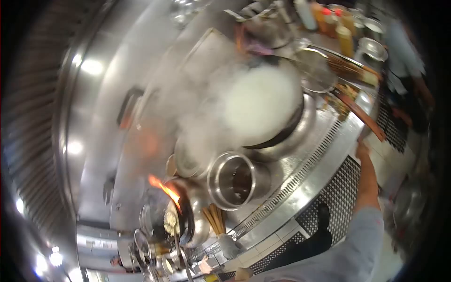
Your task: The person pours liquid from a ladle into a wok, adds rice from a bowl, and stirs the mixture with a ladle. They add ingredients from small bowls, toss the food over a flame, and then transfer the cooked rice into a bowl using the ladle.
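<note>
1. The right hand (362,151) is at the edge of the table (300,192), at the end of an outstretched bare forearm below a grey sleeve (359,239). Its fingers are blurred and small, so one cannot tell how far open they are or whether they have hold of anything.
2. Nearest that hand is a wooden handle (361,116), slanting out past the table's edge; contact between them cannot be made out.
3. A tan shape at the bottom edge may be the left hand (243,274); too little shows to tell its fingers' state or any hold.
4. Mid-table, a large wok (278,139) lies largely under thick steam (260,105).
5. A sieve (315,70) is beyond the wooden handle, near a bamboo whisk (345,68).
6. Beside the large wok stands a metal pot (216,181) with something dark inside.
7. Farther left, flame (165,189) rises at a smaller wok (188,218) by pale food (170,221); bamboo sticks (214,219) stand near it.
8. Another person (403,51) is by the bottles (346,42).
</note>
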`<state>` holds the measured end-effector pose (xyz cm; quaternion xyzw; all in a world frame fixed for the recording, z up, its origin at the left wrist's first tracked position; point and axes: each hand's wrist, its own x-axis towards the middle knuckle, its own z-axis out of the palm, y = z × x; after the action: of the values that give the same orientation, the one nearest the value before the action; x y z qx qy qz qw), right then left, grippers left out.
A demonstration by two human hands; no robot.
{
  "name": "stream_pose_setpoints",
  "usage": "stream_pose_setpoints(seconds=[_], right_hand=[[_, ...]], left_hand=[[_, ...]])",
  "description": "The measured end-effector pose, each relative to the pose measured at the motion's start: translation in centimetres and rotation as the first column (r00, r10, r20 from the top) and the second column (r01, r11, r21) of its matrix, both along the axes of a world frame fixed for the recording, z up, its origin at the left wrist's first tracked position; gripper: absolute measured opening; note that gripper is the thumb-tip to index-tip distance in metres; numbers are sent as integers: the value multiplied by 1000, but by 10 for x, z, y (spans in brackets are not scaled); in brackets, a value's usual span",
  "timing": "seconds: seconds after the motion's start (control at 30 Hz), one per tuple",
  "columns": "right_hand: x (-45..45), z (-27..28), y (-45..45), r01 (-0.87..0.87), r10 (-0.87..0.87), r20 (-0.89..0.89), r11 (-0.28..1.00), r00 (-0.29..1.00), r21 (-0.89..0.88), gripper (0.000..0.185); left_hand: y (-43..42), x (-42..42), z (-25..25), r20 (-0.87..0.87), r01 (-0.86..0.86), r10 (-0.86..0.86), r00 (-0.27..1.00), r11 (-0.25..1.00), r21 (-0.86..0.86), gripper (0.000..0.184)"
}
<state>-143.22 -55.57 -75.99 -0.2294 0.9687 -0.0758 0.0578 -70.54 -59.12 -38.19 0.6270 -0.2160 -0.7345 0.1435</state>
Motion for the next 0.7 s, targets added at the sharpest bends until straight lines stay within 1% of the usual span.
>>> stream_pose_setpoints(seconds=[0.03,0.07,0.1,0.13,0.17,0.2,0.23,0.27,0.3,0.33,0.37,0.4,0.43,0.47,0.5,0.53,0.57,0.6,0.63,0.67,0.7], right_hand=[[11,6,13,73,-68,90,996,994,-58,56],[27,7,24,114,-100,125,987,987,-111,55],[46,11,22,137,-108,160,973,981,-186,54],[71,17,14,130,-77,199,955,977,-267,53],[101,26,1,94,-6,246,934,969,-345,52],[138,38,-15,38,101,314,912,944,-408,50],[183,56,-31,-24,224,386,888,895,-459,49],[232,86,-50,-114,378,468,859,799,-499,48],[287,124,-68,-212,524,541,818,658,-535,47],[341,163,-84,-326,649,602,757,465,-566,46],[393,203,-92,-415,726,643,677,243,-608,45],[438,240,-100,-502,760,649,574,32,-647,44],[480,273,-106,-560,757,635,463,-152,-687,43],[517,301,-110,-600,727,614,354,-307,-718,42],[551,324,-114,-626,670,596,245,-442,-740,42],[574,343,-118,-648,591,599,162,-541,-745,41],[587,359,-123,-670,496,619,96,-609,-736,40],[588,372,-133,-706,375,669,51,-642,-706,40],[580,389,-148,-750,255,727,11,-637,-661,39],[575,407,-160,-790,171,776,-22,-607,-613,38],[574,430,-170,-801,249,769,-46,-588,-598,38]], left_hand=[[15,-3,2,-15,-26,26,1000,1000,-14,36],[22,-8,5,-46,-57,56,997,998,-26,37],[25,-11,8,-85,-96,92,992,995,-41,38],[27,-13,14,-128,-135,127,984,990,-50,40],[28,-11,21,-170,-180,166,971,981,-72,41],[31,-6,28,-210,-235,212,955,967,-95,42],[32,1,36,-247,-290,255,935,950,-116,43],[34,11,46,-282,-347,299,911,927,-139,45],[38,25,56,-318,-407,343,884,898,-164,46],[42,41,65,-353,-468,386,852,865,-182,48],[45,60,75,-387,-522,424,819,830,-197,49],[50,83,84,-416,-572,457,786,792,-211,50],[55,107,92,-445,-616,483,754,756,-223,52],[58,132,99,-477,-657,504,720,717,-234,53],[62,163,103,-521,-704,522,675,668,-242,54],[64,190,106,-560,-738,531,636,631,-239,56],[66,220,106,-602,-763,526,601,601,-237,57],[63,250,104,-656,-772,491,574,592,-233,59],[56,280,97,-713,-768,435,550,598,-229,60],[46,309,88,-776,-761,359,518,609,-226,61],[29,334,82,-762,-770,372,530,587,-249,63]])
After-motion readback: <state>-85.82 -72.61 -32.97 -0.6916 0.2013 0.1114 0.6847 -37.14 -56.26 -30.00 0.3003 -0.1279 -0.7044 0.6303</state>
